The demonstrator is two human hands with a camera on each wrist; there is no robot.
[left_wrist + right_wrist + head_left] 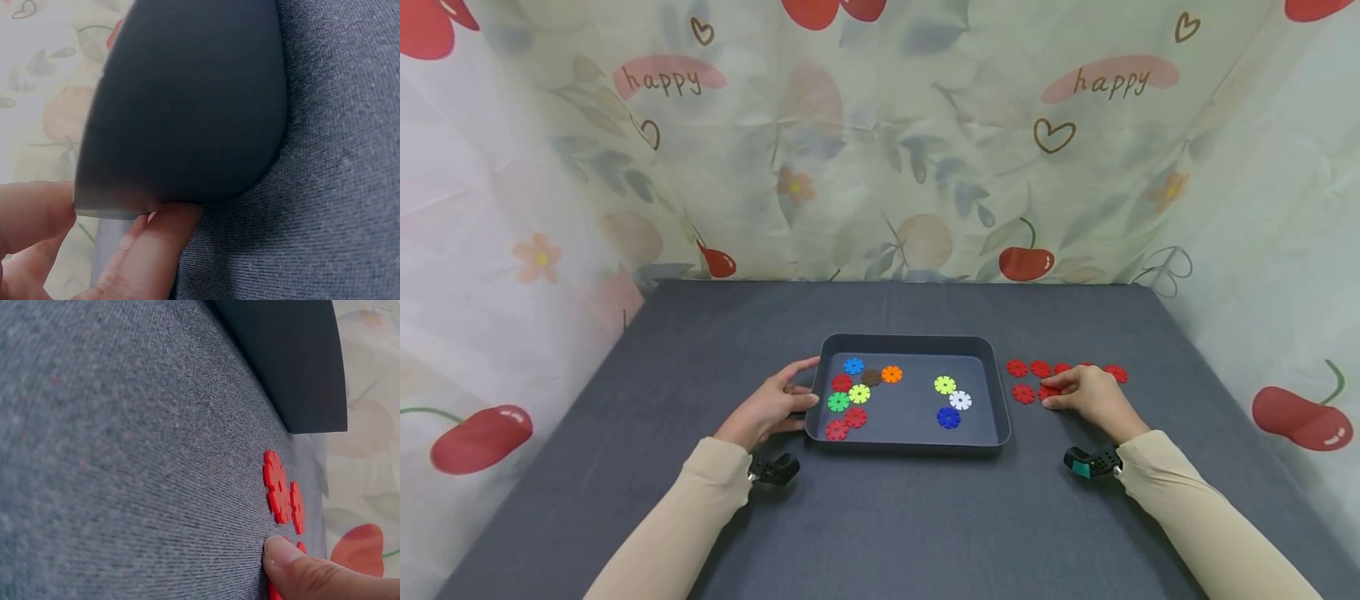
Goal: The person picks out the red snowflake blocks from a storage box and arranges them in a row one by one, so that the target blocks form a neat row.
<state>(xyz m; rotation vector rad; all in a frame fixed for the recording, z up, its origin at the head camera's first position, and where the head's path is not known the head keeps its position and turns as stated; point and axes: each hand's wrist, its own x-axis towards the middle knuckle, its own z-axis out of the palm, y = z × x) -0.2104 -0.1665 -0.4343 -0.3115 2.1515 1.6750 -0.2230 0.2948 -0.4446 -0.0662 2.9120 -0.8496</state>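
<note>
A dark shallow tray stands mid-table with several notched plastic discs inside, such as a blue disc, an orange disc and a white disc. My left hand holds the tray's left side, thumb and fingers at the rim and outer wall, as the tray wall in the left wrist view shows. Right of the tray, red discs lie in two rows. There my right hand pinches a red disc at the table surface; the thumb and fingers partly hide it.
Grey cloth covers the table. Printed curtains hang behind it and along both sides. The tray's right wall rises close beside the red discs. Dark wristbands sit on both wrists.
</note>
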